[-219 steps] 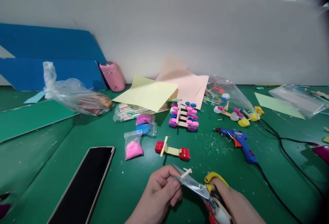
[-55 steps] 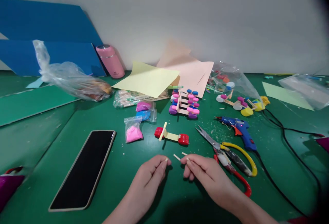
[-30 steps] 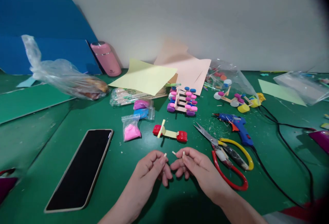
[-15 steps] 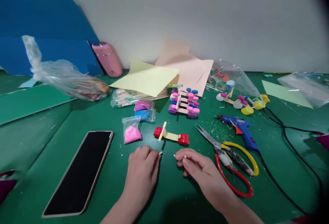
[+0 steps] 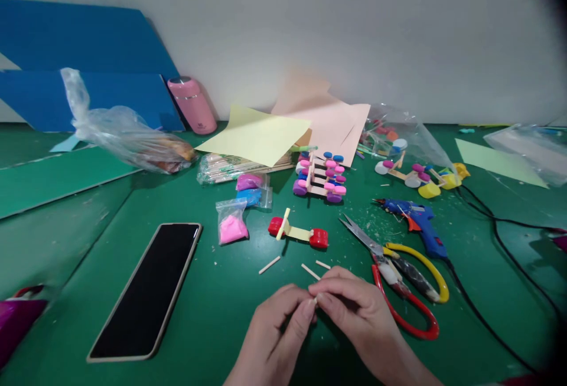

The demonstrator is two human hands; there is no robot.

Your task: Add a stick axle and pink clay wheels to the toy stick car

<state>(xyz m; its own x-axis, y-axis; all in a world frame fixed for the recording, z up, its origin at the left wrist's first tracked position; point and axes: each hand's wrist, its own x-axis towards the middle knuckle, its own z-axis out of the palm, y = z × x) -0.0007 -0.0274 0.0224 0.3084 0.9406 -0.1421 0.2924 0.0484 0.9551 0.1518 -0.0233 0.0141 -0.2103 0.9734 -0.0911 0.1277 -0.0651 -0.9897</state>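
Observation:
My left hand and my right hand meet fingertip to fingertip near the front of the table. Both are closed in a pinch on a short pale stick; only its small end shows between the fingers. Just beyond my hands lie a loose short stick on the left, a second stick by my right fingertips and a third stick partly behind that hand. Farther back stands a small craft model with a pale strip, an upright piece and red ends.
Large scissors and a blue glue gun with a black cord lie on the right. A phone lies on the left. Clay packets, coloured craft models, paper sheets and a pink flask are behind.
My hands have come together and nearer to me, now pinching one stick between them. Loose sticks now lie on the table where my fingers were. The view has shifted slightly.

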